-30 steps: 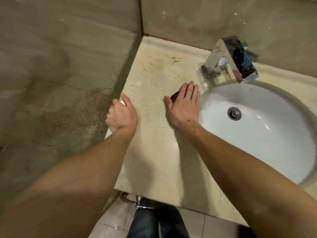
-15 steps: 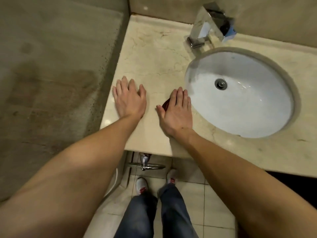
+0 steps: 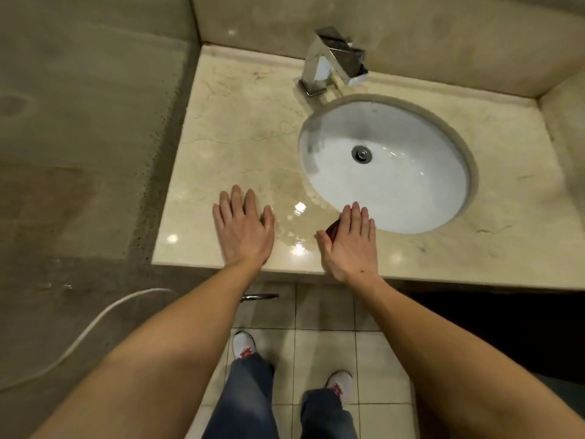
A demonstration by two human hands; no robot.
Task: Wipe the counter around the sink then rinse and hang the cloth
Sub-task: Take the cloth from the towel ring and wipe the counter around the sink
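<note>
A beige marble counter (image 3: 240, 128) surrounds a white oval sink (image 3: 411, 185). My right hand (image 3: 351, 242) lies flat with straight fingers on a dark red cloth (image 3: 333, 230), pressing it onto the counter at the sink's front left rim. Only a corner of the cloth shows beside my thumb. My left hand (image 3: 243, 228) rests flat on the counter, fingers spread, holding nothing. Between my hands a wet patch (image 3: 291, 213) shines on the marble.
A chrome faucet (image 3: 332, 63) stands behind the sink. Stone walls close off the left, back and right side. Below the counter edge are a tiled floor (image 3: 323, 343), my legs and shoes, a white hose (image 3: 95, 324) and a chrome fitting (image 3: 259, 296).
My right hand has slid the cloth back along the sink's left rim toward the counter's front edge. My left hand opened from a curled grip at the counter's side edge to lying flat.
</note>
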